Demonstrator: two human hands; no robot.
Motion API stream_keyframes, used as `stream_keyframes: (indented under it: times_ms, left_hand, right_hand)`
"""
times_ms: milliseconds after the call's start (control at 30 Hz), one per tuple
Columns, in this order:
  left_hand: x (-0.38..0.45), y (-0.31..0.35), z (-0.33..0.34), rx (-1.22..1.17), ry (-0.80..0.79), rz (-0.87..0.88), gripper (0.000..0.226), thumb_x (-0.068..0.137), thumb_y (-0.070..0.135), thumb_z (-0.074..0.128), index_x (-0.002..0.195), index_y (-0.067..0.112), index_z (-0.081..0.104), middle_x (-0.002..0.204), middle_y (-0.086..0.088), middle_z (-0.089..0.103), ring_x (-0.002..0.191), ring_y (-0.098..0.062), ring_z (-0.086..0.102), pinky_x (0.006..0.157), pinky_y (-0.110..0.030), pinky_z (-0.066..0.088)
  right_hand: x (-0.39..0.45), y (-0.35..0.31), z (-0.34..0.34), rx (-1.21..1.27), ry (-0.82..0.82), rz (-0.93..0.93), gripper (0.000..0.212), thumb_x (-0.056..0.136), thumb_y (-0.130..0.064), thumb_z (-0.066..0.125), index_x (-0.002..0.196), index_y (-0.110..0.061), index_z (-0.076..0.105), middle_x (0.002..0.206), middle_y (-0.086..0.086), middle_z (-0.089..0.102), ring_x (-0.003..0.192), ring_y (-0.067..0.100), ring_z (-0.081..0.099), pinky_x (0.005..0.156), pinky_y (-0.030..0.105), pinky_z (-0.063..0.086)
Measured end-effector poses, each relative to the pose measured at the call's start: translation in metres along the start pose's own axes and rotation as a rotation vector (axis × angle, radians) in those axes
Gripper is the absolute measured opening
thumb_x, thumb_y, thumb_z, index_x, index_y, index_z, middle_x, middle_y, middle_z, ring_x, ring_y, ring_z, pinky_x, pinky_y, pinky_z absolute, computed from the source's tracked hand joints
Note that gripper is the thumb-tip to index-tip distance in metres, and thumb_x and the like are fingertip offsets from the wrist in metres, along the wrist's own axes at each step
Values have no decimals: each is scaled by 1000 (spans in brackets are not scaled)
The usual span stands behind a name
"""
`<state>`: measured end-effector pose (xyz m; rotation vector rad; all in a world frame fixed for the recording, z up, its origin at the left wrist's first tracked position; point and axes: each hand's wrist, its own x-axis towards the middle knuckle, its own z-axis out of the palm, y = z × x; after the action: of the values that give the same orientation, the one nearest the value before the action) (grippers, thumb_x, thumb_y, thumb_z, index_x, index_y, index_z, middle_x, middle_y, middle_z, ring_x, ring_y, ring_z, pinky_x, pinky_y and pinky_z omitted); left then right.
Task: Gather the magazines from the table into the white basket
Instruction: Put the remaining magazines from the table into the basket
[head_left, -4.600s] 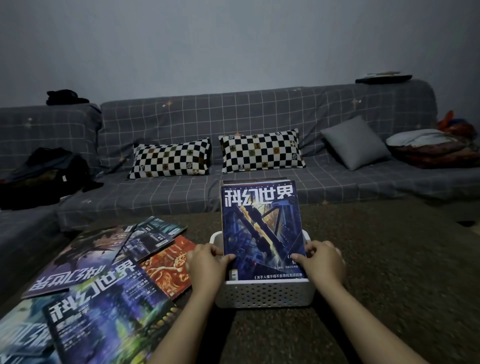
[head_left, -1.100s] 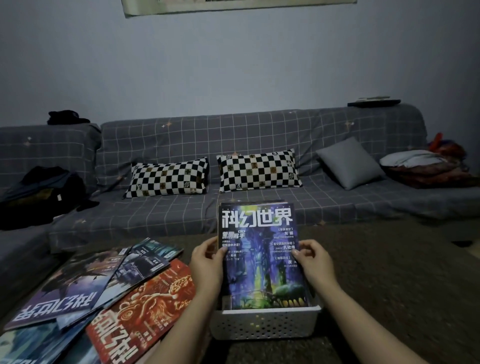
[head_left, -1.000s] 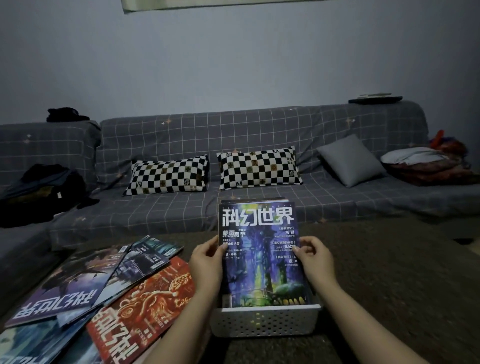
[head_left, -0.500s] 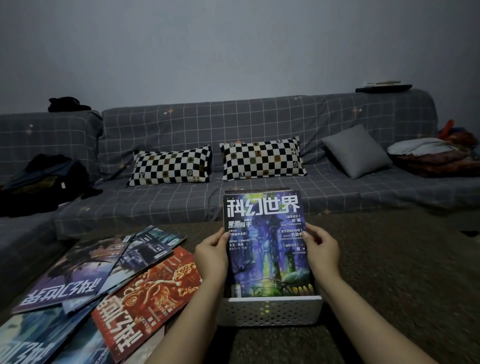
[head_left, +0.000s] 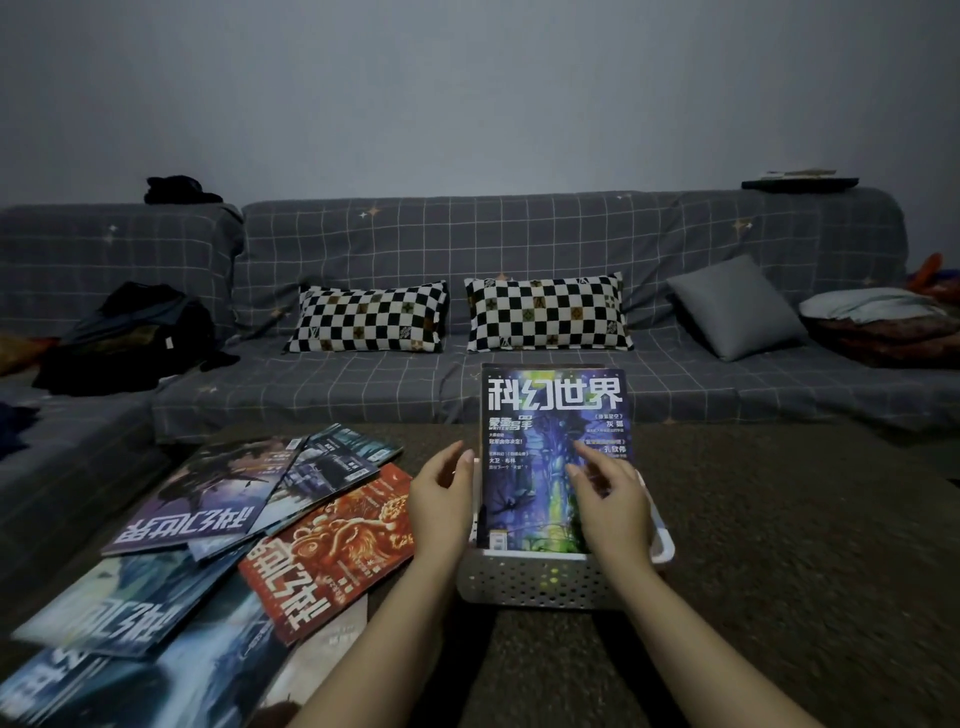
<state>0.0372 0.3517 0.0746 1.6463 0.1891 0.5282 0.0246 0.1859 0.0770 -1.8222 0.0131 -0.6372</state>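
Now both the left hand (head_left: 441, 506) and the right hand (head_left: 610, 506) hover slack-fingered, gripping nothing, beside the upright magazine (head_left: 540, 441) in the white basket (head_left: 545, 584) at lower centre; those thin, floppy, slick-looking magazines (head_left: 218, 525) lower left probably lift best by their spines.

Light: dim | Far: bare grey-blue wall (head_left: 467, 93) | Below it: grey grid-pattern sofa (head_left: 519, 239) held two checkered pillows (head_left: 369, 318), plain grey cushion (head_left: 735, 306) at right | Left: dark clothes (head_left: 130, 338)
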Motion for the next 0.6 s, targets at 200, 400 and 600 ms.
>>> stream_keyframes:
  times_ms: [200,400,600]
  left_hand:
    - [-12,1,-60,58,16,45,18,96,25,51,107,23,65,106,3,67,96,-14,63,85,-34,51]
    - [2,-30,-131,247,146,21,18,95,20,51,101,15,67,101,-2,68,90,-12,58,77,-26,41]
    - [26,-78,-183,569,291,-94,24,93,29,52,110,19,66,115,-4,64,113,-25,54,101,-43,37]
  right_hand:
    - [-40,-24,58,79,-262,-14,26,87,-17,63,112,-20,66,107,-1,66,94,9,59,72,12,41]
    - [-73,-32,133,105,-486,-20,26,86,-20,65,111,-20,67,111,-5,67,100,6,60,86,17,45]
    - [-88,-29,201,87,-639,35,30,86,-29,63,115,-24,65,119,-9,63,108,7,56,91,26,47]
